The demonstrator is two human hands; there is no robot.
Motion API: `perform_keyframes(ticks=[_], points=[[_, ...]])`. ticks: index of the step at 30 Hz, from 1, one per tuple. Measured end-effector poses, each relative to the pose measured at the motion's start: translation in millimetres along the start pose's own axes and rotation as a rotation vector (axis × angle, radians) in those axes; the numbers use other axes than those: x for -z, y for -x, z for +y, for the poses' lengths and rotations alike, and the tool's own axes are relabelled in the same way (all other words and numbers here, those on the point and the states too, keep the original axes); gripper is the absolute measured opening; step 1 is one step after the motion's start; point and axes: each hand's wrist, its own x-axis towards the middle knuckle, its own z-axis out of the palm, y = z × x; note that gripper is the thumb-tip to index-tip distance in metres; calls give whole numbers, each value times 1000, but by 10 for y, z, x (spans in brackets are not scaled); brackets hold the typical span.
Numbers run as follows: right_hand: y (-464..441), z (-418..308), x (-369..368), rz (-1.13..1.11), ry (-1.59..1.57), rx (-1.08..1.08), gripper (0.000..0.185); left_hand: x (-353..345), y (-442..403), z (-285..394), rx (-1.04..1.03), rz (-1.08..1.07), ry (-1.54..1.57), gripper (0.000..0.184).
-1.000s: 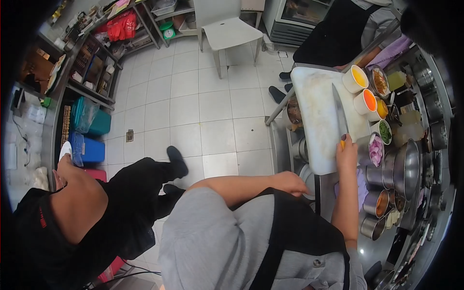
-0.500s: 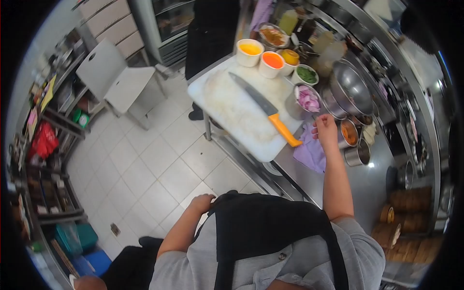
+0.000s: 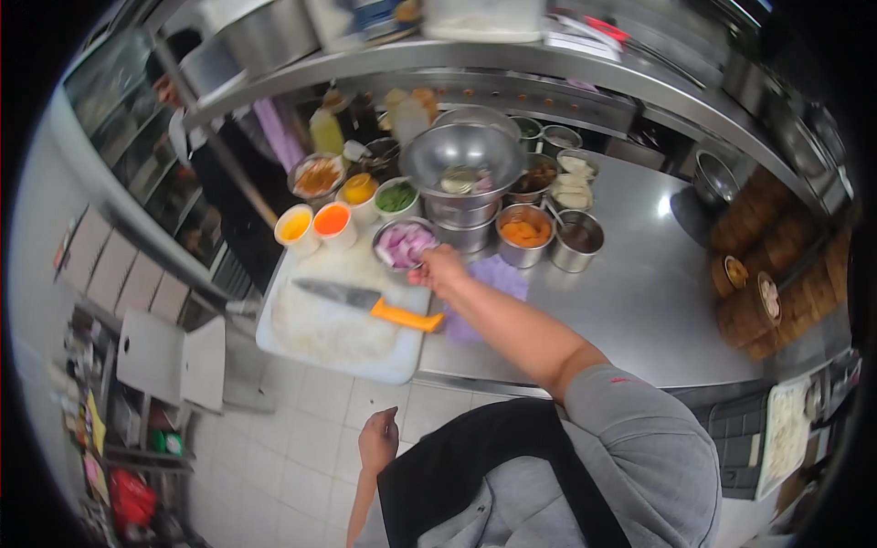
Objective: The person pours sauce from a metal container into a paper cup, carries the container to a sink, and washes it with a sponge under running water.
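Partly hidden: onion pot [image 3: 387, 263], by right hand [image 3: 440, 268] | left hand [image 3: 377, 442] low | both grips: can't tell

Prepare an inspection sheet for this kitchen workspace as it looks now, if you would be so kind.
Surface: steel table, reflecting light; white cutting board, faintly stained.
Job's things: metal pot holding purple pieces, probably onion; orange-handled knife lying on the board.
Clutter: purple cloth beside the board, partly hidden; white tubs near the board's far edge.
Hands: right hand at the pot's near side, grip unclear; left hand near the body, holding nothing visible.
Cables: nothing seen.
Surroundings: white chair, wooden-looking baskets, another person.
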Motion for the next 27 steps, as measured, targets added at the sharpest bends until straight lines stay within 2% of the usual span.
perform_keyframes(ticks=[2, 3, 6, 9, 11, 14, 16, 18, 19, 24, 27], points=[[35, -28, 3, 22, -28, -1, 12, 53, -163, 264, -132, 256, 41, 22], [32, -24, 20, -8, 11, 18, 12, 61, -247, 373, -230, 305, 13, 28], [161, -108, 136, -146, 38, 85, 18, 23, -464, 725, -394, 370, -36, 29], [439, -421, 259, -219, 33, 63, 17, -116, -749, 1047, -485, 309, -68, 31], [610, -654, 435, -398, 30, -26, 16, -267, -916, 1082, -555, 216, -86, 39], [949, -1180, 847, -521, 40, -79, 12, -440, -1149, 1388, -598, 243, -149, 43], [1105, -1522, 1197, -537, 93, -101, 11, -641, -1248, 1310, -595, 198, -221, 49], [1191, -1858, 1582, -521, 148, -82, 12, -822, -1305, 1377, -520, 257, -252, 56], [1251, -2053, 1760, -490, 183, -55, 12, -909, -1332, 1364, -491, 235, -232, 66], [1251, -2862, 2407, -218, 226, 184, 15, -1059, -1332, 1346, -429, 274, -303, 73], [745, -3096, 2762, -96, 201, 395, 11, -1044, -1324, 1378, -371, 260, -329, 76]])
